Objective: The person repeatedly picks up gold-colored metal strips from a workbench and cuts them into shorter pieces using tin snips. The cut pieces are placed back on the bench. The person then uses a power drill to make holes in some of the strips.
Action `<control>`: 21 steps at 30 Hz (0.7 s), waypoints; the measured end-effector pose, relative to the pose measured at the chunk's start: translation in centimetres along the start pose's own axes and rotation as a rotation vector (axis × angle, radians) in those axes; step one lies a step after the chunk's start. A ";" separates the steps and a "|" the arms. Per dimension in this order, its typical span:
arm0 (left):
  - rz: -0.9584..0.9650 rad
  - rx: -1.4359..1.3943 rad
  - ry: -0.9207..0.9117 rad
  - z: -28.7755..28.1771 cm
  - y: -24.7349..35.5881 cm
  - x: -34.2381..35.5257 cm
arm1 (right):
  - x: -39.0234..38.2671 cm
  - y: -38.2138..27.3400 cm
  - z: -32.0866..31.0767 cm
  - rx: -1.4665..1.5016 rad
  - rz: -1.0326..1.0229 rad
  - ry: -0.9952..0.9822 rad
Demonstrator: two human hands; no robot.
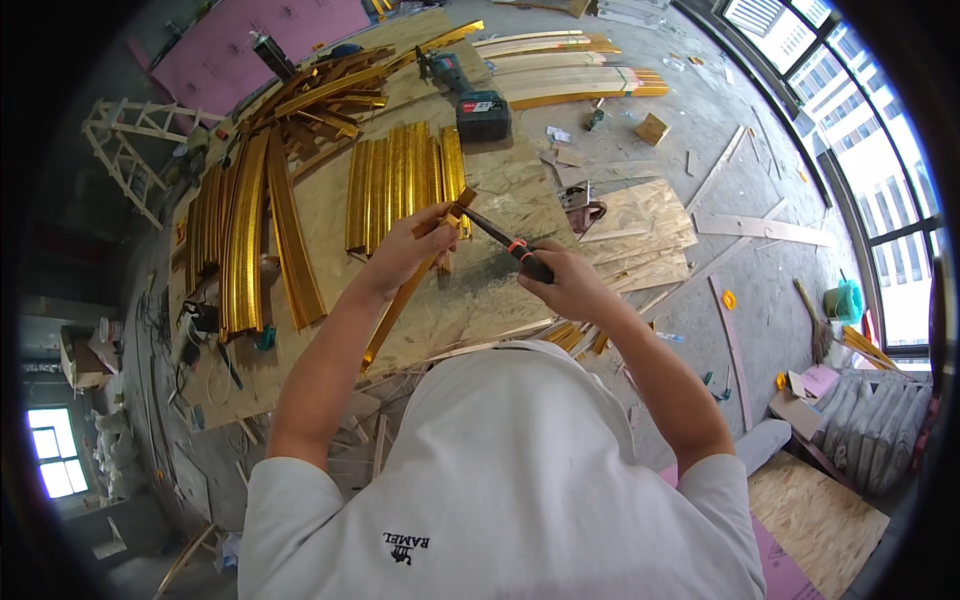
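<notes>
My left hand [408, 250] is closed around a gold trim strip [388, 328] near its upper end, and the strip slants down toward my body. In my right hand [575, 285] is a hand file [487, 229] with a black handle and an orange ring. Its dark tapered blade points up and left, with the tip at the strip's end by my left fingers. Just beyond my left hand, a row of short gold trim pieces [375, 190] lies side by side on the wooden board [510, 310]. A teal-and-black cordless power tool [482, 108] sits beyond them.
Longer gold strips [243, 250] lie to the left, with a jumbled heap of them [320, 105] behind. Bundled strips [570, 82] rest at the back. Stacked board offcuts [640, 235] stand to the right, and scraps litter the concrete floor. A broom [815, 325] is near the window.
</notes>
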State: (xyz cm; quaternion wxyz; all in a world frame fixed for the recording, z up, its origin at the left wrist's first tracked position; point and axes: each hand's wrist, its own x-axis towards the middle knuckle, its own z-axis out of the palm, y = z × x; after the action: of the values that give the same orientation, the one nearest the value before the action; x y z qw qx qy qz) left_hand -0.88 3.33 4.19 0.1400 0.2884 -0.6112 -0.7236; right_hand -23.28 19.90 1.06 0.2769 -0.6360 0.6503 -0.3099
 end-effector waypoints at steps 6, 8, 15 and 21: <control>-0.010 0.017 0.024 0.5 0.8 -0.5 | 0.1 -0.6 -0.6 0.049 0.052 -0.066; -0.007 0.025 0.023 0.8 1.1 -0.7 | 0.2 -1.1 -0.9 0.033 0.078 -0.077; 0.105 0.092 0.087 1.7 1.5 -0.9 | -0.6 -0.9 -0.7 -0.037 -0.044 0.015; 0.179 0.077 0.035 1.1 2.6 -1.3 | -1.1 -2.5 -4.0 0.397 0.143 -0.362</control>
State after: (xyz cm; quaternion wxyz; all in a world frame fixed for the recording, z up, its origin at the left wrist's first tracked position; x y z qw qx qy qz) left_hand -0.88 4.38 7.16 0.2033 0.2503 -0.6593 -0.6792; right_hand -24.63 21.21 5.58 0.5289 -0.5670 0.5599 -0.2920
